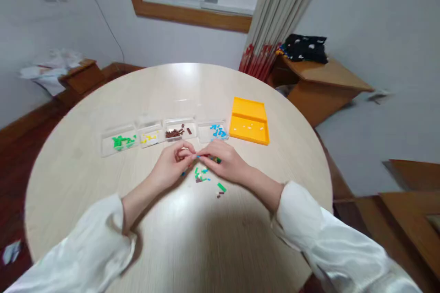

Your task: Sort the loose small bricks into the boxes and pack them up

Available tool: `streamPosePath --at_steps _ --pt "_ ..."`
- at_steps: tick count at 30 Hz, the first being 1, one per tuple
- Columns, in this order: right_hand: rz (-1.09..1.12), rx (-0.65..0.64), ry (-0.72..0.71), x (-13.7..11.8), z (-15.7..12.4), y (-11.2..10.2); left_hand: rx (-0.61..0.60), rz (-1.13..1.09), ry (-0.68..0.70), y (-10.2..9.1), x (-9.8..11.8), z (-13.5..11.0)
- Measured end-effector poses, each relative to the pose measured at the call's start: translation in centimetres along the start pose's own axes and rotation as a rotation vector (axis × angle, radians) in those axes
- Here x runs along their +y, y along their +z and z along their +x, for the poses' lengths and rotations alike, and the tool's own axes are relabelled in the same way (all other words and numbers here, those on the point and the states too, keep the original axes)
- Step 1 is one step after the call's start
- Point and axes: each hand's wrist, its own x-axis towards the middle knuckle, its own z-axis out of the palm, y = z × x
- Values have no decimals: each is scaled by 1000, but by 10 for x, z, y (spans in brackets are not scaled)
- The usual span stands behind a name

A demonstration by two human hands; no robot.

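"Head view: where is the small blue piece point(198, 156)?"

"Above the near half of the round table point(220, 256), between the fingertips of the left hand point(172, 165) and the right hand point(225, 158). Both hands pinch it, fingers curled and thumbs brought in."

"Which way does it point?"

"The visible sliver seems to run sideways, from one hand toward the other. Most of it is covered, so its full long axis cannot be told."

"And the loose green brick point(222, 187)?"

"It lies near the right wrist, its long axis slanting from far left to near right. A mixed cluster of pieces point(201, 175), green, brown and blue, sits just beyond it to the left."

"What do the containers hold?"

"Four clear trays stand in a row past the hands. From the left: green pieces point(119, 142), yellow pieces point(148, 138), brown pieces point(174, 133), blue pieces point(219, 132). At the right end, an open yellow box point(248, 109) has its lid folded back, away from the person, with a few white bits point(250, 127) in its near half."
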Motion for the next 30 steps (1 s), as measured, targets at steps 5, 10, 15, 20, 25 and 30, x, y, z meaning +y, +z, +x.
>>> streamPosePath --at_steps 5,10,15,20,25,30 --pt "7 -47 54 -1 0 -4 33 20 18 3 3 -1" --pt "-35 66 150 5 1 -9 60 97 23 3 8 -2" --pt "-195 209 338 23 2 -17 92 332 66 -4 12 -3" --pt "-307 221 480 37 0 -19 4 643 130 -24 20 -4" --pt "-208 139 448 36 -1 -19 -247 718 118 -45 25 -4" --pt "-36 -75 270 26 0 -22 -447 789 145 -52 22 -3"
